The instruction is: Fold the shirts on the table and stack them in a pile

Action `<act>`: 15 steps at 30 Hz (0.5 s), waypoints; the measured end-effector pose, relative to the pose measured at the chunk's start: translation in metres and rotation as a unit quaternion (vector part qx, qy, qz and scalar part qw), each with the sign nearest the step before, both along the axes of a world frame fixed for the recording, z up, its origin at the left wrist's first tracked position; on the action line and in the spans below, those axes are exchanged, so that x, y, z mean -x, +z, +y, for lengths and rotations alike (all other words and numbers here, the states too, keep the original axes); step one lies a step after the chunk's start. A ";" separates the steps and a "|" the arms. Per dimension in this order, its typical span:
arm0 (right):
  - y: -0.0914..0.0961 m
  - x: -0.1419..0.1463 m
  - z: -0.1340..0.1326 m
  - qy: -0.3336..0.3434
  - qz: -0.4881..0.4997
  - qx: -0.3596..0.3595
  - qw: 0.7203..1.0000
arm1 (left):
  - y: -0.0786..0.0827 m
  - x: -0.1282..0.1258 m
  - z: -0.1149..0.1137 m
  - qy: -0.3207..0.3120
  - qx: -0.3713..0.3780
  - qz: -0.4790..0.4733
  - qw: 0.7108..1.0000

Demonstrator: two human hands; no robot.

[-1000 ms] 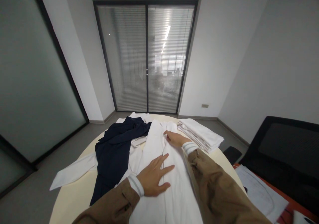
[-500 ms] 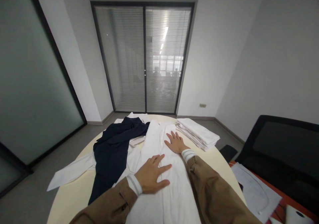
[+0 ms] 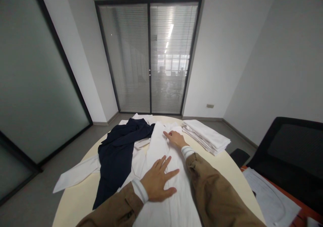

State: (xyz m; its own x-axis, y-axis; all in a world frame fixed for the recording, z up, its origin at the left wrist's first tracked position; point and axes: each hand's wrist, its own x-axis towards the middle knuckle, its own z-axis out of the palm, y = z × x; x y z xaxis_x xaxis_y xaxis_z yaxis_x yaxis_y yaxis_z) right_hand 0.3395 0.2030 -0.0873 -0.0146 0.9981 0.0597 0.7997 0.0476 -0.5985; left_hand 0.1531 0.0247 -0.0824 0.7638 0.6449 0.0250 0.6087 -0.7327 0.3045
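White garment (image 3: 185,200) lies flat on the round worktop (image 3: 75,200); my left hand (image 3: 157,181) rests on it spread open, my right hand (image 3: 175,139) lies with fingers together near its top; neither pinches anything.

Matt white cloth (image 3: 161,146), matt navy cloth (image 3: 116,156), smooth cream tabletop (image 3: 75,200)

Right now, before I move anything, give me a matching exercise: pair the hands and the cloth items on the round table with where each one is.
Column 1:
1. Left hand
2. Right hand
3. Stack of folded white cloth
4. Crumpled navy garment

Column 2:
A. Piled by the far edge of the round cream table
B. Spread on the near part of the long white garment
C. Sprawled over white cloth, left of that garment
D. On that garment's far end

Pairs: 1-B, 2-D, 3-A, 4-C
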 end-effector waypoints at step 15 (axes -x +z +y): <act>-0.027 0.030 0.021 0.010 0.354 0.023 0.935 | 0.000 -0.001 0.001 -0.013 -0.016 -0.003 1.000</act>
